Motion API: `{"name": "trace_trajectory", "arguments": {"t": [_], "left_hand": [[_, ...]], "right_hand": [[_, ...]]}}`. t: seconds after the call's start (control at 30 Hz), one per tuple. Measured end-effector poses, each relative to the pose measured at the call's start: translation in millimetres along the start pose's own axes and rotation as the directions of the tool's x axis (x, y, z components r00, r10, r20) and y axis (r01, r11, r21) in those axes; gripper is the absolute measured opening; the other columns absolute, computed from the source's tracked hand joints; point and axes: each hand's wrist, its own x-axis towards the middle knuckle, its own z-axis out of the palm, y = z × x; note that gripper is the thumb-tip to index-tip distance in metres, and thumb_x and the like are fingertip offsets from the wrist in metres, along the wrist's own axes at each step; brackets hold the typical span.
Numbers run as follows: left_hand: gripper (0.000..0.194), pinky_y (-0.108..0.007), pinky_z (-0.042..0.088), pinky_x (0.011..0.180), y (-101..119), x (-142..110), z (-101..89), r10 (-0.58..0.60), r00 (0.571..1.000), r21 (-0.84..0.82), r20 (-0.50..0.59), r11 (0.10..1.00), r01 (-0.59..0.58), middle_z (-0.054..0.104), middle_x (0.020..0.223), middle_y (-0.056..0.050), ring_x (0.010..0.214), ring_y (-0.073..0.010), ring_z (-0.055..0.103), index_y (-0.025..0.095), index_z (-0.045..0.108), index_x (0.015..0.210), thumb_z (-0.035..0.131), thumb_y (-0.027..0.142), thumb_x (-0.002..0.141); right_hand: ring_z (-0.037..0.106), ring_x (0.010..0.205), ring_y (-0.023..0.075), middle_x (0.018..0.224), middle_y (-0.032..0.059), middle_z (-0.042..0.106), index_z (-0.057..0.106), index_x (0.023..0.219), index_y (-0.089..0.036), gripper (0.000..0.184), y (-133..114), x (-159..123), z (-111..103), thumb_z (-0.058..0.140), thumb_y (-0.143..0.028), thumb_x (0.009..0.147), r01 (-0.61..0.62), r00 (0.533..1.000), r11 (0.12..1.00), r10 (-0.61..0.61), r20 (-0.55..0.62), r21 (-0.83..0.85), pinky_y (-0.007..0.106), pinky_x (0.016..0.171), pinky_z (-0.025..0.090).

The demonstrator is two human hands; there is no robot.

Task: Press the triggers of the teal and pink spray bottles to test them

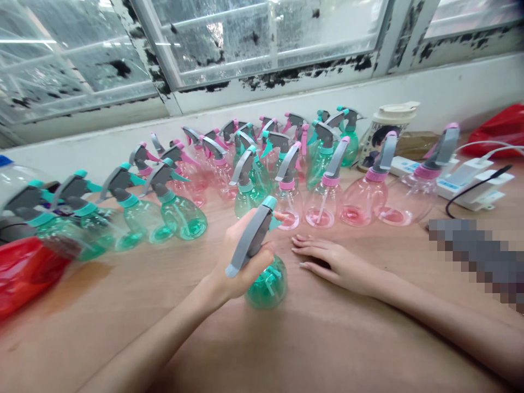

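My left hand (237, 262) is wrapped round the neck of a green spray bottle (268, 284) with a grey and turquoise trigger head. The bottle is roughly upright, low at the middle front of the table; whether its base touches the wood I cannot tell. Resting on the table to its right, my right hand (331, 262) lies palm down with the fingers stretched out and nothing in it. Just beyond both hands stand pink spray bottles (323, 207) with grey heads. To the left is a row of green spray bottles (184, 215).
Several more pink and green bottles crowd towards the window wall. A paper cup (387, 131) with a lid stands at the back right, near a white power strip (470, 188) with cables. Red plastic bags lie at the left (28, 273) and far right (501, 134).
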Motion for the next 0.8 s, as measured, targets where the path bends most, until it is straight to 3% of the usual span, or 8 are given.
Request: {"name": "trace_trajectory", "arguments": {"t": [0.3,0.47,0.8], "left_hand": [[0.043,-0.041,0.054,0.089,6.1,-2.8,2.9,0.008,1.000,-0.168,0.000,0.986,-0.008,0.071,0.106,-0.008,0.095,-0.0251,0.070,0.022,0.057,0.126,0.053,0.020,0.083],[0.042,-0.039,0.055,0.084,6.8,-0.9,2.8,0.037,0.999,-0.234,0.014,0.972,-0.032,0.072,0.108,-0.008,0.094,-0.0247,0.070,0.022,0.056,0.125,0.051,0.018,0.083],[0.040,-0.036,0.056,0.075,4.3,-2.0,3.3,0.041,0.999,-0.186,0.017,0.982,-0.038,0.073,0.099,-0.007,0.086,-0.0231,0.070,0.022,0.058,0.123,0.053,0.023,0.083]], "right_hand": [[0.047,0.136,0.0240,0.143,0.0067,0.055,0.057,0.134,-0.024,0.038,3.0,-0.6,1.4,0.048,-0.036,0.099,0.006,1.000,1.000,-0.006,-0.009,0.010,0.045,0.113,0.040],[0.047,0.136,0.0236,0.144,0.0075,0.054,0.058,0.134,-0.022,0.038,3.1,-0.2,1.0,0.047,-0.036,0.100,0.013,1.000,1.000,-0.013,0.002,-0.006,0.045,0.112,0.040],[0.049,0.134,0.0237,0.141,0.0068,0.057,0.060,0.131,-0.025,0.036,0.5,-0.4,0.3,0.050,-0.034,0.099,0.010,1.000,0.999,-0.009,-0.026,0.032,0.044,0.111,0.041]]}}
